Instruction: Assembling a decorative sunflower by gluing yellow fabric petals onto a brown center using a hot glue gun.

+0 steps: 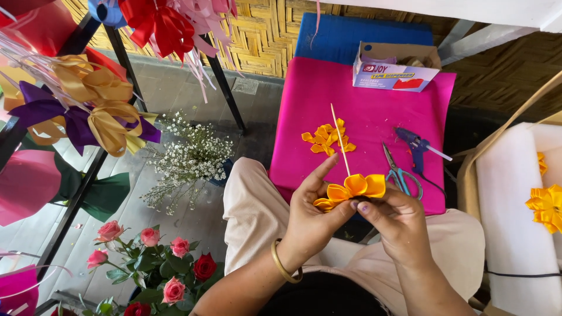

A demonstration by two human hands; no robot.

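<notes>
My left hand (310,213) and my right hand (398,219) together hold a yellow-orange ribbon flower (354,188) on a thin wooden stick (341,140) that points up and away. The left thumb and fingers pinch the flower's left petals; the right fingertips press its right side. Both hands hover above my lap, just in front of a pink cloth pad (374,108). On the pad lie several loose yellow ribbon petals (325,139).
Blue-handled scissors (398,172) and a blue glue gun (417,146) lie on the pad's right side; a small cardboard box (395,67) at its back. White foam (515,210) with finished yellow flowers (545,205) stands right. Roses (158,263), white sprigs (190,158) and ribbon bows (96,105) fill the left.
</notes>
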